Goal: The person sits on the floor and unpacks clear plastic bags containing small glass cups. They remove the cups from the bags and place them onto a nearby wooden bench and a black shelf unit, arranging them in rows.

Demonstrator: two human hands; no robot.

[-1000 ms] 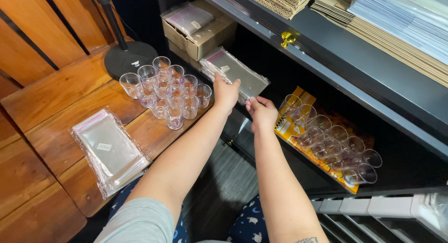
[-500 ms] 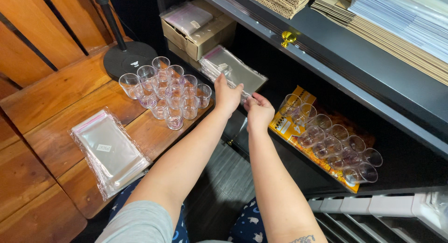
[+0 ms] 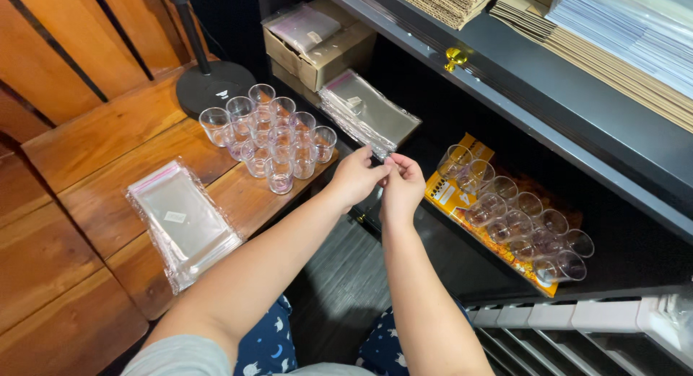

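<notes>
Both hands meet at near corner of clear bag stack (image 3: 369, 115), far-center. Left hand (image 3: 357, 177) and right hand (image 3: 403, 185) pinch-closed on 1 thin bag edge. Step: separating top bag. Next likely needs clean peel-off.

Bright warm wood, dark shelf recess, sharp focus

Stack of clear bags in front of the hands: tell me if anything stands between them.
Nothing visible does. Both hands, left hand and right hand, already pinch the near corner of the stack of clear bags. The clear cups stand off to the left, apart.
</notes>
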